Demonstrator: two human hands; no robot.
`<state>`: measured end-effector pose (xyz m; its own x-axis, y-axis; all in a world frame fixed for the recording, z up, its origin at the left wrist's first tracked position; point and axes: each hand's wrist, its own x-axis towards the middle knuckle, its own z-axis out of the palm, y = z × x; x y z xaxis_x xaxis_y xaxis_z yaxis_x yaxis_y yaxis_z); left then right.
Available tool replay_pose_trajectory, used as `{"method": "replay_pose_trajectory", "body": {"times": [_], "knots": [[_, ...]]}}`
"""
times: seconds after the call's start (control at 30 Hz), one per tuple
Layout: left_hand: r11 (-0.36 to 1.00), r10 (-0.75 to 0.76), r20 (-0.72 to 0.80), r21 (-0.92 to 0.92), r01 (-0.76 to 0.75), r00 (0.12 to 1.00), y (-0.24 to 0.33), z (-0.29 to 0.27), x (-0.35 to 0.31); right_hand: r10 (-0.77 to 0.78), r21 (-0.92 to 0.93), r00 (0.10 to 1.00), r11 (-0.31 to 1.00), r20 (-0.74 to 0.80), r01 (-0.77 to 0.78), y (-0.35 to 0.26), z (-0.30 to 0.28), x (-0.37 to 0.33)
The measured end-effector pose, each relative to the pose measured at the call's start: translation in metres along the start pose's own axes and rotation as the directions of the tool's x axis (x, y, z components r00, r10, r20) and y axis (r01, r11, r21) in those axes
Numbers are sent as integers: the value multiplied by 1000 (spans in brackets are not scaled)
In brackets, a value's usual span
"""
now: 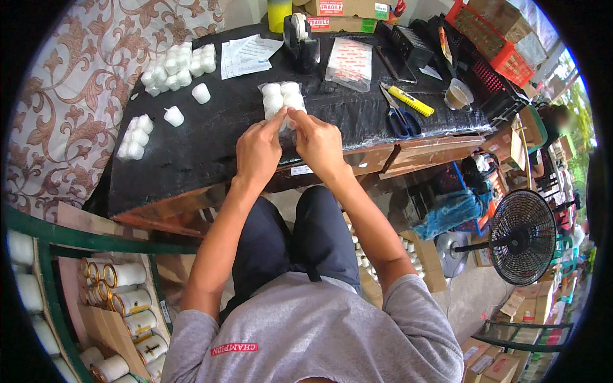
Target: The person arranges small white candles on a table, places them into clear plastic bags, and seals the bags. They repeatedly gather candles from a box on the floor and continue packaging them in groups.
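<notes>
While the left hand [260,147] and right hand [319,142] pinch a candle bag [283,96], scissors [394,108] lie right of them. Loose candles [201,94] sit left.

Daylight: bright from the far right, bleaching sky around the green foliage [582,127].
Black plastic-covered bench [223,108]: glossy streaks along its wrinkled front.
White rounded pieces [274,102]: pale, with faint shading.
Dark-green rail [102,239]: bowed by fisheye distortion.
Rim: black corners.
Right background: small, soft detail.
</notes>
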<state>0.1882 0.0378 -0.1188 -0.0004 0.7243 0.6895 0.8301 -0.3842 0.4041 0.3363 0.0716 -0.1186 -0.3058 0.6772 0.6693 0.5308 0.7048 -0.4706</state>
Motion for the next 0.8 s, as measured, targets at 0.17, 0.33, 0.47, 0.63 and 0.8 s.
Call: {"method": "replay_pose_trajectory", "body": {"times": [0.17,0.33,0.47,0.63,0.8], "knots": [[994,-42,126,105,29,991,7,-30,-11,-13,136,824,988,566,-77,-5,-79,33],[984,-160,250,-38,175,955,28,-78,3,110,290,994,952,-20,-99,66,-56,142],[956,-87,171,-262,130,981,2,-93,66,365,445,906,790,213,-422,148,6,226],[973,16,268,-224,46,963,-14,-55,169,498,621,848,611,180,-491,167,17,243],[884,464,294,-90,-459,836,-53,-12,240,345,760,938,598,41,-254,56,-36,166]]}}
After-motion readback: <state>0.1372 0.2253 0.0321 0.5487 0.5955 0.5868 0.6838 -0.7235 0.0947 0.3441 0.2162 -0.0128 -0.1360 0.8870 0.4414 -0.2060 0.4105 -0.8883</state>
